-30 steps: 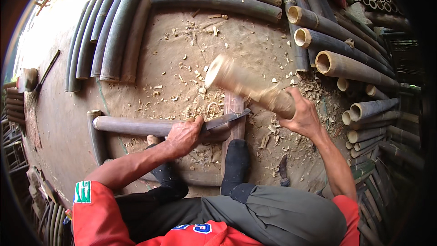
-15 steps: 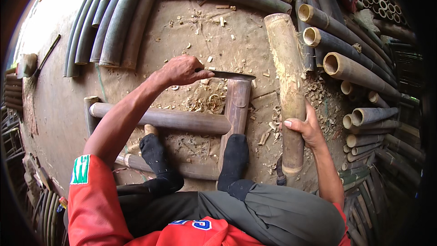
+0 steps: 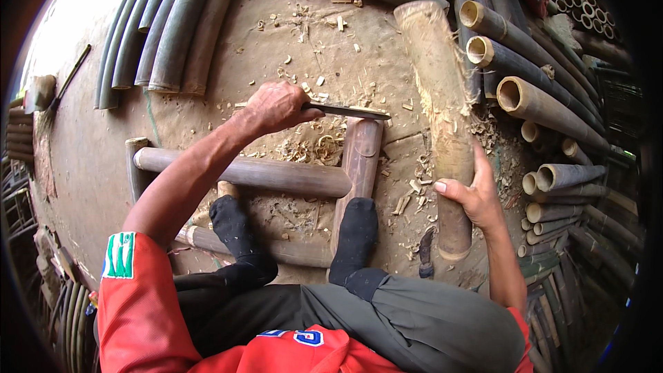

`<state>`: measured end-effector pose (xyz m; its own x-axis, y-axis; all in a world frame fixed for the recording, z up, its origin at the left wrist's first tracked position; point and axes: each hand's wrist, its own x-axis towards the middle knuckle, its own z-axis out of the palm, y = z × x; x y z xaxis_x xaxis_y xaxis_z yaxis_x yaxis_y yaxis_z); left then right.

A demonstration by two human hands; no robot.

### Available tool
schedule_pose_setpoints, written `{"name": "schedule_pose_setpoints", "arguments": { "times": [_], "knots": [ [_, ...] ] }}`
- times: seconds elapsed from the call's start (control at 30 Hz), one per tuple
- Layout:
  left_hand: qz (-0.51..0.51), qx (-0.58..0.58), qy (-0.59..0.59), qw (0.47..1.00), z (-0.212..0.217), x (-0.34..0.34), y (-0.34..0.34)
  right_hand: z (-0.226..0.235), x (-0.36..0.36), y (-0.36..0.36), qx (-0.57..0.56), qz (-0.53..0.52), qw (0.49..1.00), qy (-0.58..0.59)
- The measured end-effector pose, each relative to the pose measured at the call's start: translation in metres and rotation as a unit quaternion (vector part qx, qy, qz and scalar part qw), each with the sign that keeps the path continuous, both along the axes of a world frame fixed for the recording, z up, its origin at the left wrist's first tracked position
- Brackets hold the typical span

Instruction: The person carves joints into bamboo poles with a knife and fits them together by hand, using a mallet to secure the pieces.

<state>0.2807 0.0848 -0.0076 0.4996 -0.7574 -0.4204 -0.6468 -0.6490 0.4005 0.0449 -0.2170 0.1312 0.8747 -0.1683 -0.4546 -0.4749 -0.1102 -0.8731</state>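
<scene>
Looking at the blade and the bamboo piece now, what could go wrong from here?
1. The left hand holds a knife whose blade points toward the bamboo piece; a slip might reach the right hand steadying it.
2. The socked feet rest on the wooden frame near the cutting area, with no shoes.

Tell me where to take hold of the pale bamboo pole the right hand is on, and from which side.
Grip the bamboo pole on its lower stretch, near where the right hand already rests, coming from its right side. That flank looks open, while the left hand holds a blade on the other side.
</scene>
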Motion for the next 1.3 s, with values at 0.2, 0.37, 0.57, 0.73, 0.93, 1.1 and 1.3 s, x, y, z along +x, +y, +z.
{"name": "schedule_pose_setpoints", "arguments": {
  "times": [0.2, 0.37, 0.57, 0.73, 0.93, 1.1, 1.3],
  "knots": [
    [-0.02, 0.014, -0.017, 1.0, 0.001, -0.004, -0.006, -0.04, 0.008, 0.02, -0.253, 0.144, 0.947, 0.133],
    [0.001, 0.0, -0.017, 1.0, -0.012, -0.005, 0.006, 0.014, 0.04, 0.008, -0.193, 0.137, 0.967, 0.093],
    [-0.004, 0.006, -0.002, 1.0, -0.01, -0.004, 0.0, -0.011, 0.029, 0.027, -0.243, -0.019, 0.948, -0.205],
    [-0.021, 0.009, 0.001, 1.0, -0.011, 0.005, -0.006, -0.031, 0.042, -0.006, -0.161, 0.155, 0.949, 0.222],
    [-0.017, -0.008, 0.024, 1.0, -0.009, 0.006, 0.006, 0.074, 0.077, 0.003, -0.082, 0.011, 0.993, -0.084],
    [-0.046, 0.004, 0.029, 0.999, -0.015, 0.01, -0.009, -0.042, 0.032, 0.033, -0.219, 0.06, 0.974, -0.007],
    [-0.024, 0.138, 0.248, 0.959, -0.03, 0.037, -0.011, 0.022, 0.072, -0.004, -0.262, 0.196, 0.933, 0.148]
  ]
}}
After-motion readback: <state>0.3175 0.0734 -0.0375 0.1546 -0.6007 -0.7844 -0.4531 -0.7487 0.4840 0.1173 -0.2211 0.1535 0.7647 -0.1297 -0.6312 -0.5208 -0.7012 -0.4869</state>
